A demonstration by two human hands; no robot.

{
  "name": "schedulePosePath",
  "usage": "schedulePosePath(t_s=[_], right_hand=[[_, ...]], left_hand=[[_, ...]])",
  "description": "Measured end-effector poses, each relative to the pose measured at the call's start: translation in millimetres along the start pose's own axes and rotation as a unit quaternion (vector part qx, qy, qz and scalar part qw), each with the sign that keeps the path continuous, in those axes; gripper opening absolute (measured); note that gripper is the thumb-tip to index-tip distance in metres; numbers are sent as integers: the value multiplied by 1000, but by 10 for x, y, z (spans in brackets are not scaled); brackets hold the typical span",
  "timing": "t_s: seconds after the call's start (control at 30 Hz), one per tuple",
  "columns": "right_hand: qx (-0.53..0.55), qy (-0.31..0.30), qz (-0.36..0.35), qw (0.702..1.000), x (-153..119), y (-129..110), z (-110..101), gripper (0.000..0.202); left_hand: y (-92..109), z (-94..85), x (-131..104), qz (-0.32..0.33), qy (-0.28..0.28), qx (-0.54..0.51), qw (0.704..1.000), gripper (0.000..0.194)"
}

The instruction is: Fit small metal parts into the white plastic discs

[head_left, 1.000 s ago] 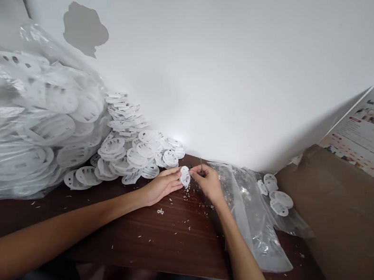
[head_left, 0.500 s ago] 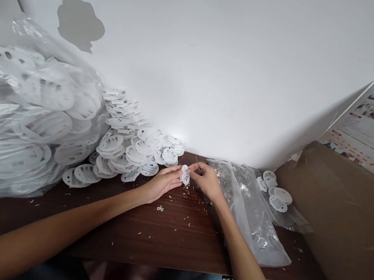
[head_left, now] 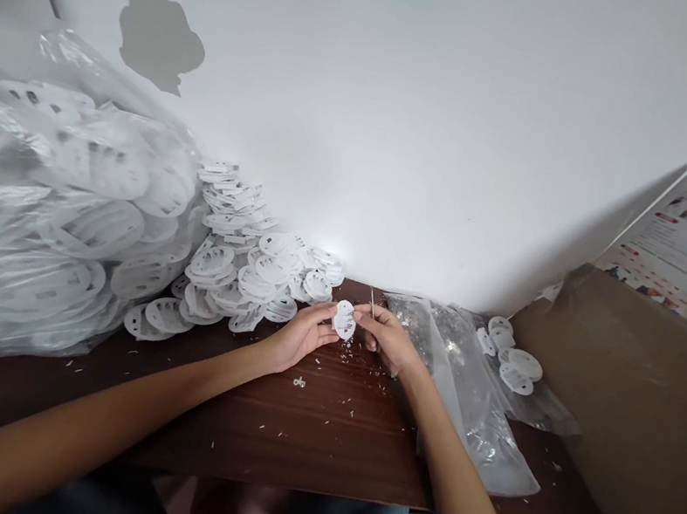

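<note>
My left hand (head_left: 305, 334) pinches a small white plastic disc (head_left: 344, 320) with slots cut in it, face toward me. At the disc's right edge are the fingertips of my right hand (head_left: 388, 336). A thin, light-coloured pointed tool (head_left: 374, 301) sticks up from that hand; its exact kind is too small to make out. White slivers (head_left: 348, 353) lie scattered on the brown table just below the disc. Nearer me rests a small white clip-like piece (head_left: 299, 381).
Heaped discs (head_left: 261, 273) stand against the wall, left of my hands. A large clear bag of discs (head_left: 73, 245) fills the left side. On the right lie a plastic bag of small shiny parts (head_left: 457, 401), several loose discs (head_left: 520, 364) and a cardboard box (head_left: 628, 413).
The disc has turned to show more of its face. My right hand has rotated slightly, and the thin tool now points more upright. The whole view has shifted a little.
</note>
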State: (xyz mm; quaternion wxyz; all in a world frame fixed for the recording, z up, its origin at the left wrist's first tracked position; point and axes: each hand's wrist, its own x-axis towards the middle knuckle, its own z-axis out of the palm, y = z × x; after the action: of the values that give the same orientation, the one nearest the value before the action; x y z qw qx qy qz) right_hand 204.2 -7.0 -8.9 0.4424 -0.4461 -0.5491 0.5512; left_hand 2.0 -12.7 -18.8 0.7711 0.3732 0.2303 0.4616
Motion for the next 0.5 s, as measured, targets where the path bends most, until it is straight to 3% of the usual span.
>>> schedulePosePath(t_s=[0.2, 0.33, 0.5], right_hand=[[101, -30, 35, 994, -28, 23, 67, 34], [132, -19, 11, 991, -38, 34, 117, 31], [186, -43, -4, 982, -60, 86, 241, 30]], left_hand=[[-1, -36, 7, -2, -23, -17, 1000, 28], [0, -59, 18, -15, -35, -31, 999, 31], [-64, -69, 32, 9, 23, -21, 999, 34]])
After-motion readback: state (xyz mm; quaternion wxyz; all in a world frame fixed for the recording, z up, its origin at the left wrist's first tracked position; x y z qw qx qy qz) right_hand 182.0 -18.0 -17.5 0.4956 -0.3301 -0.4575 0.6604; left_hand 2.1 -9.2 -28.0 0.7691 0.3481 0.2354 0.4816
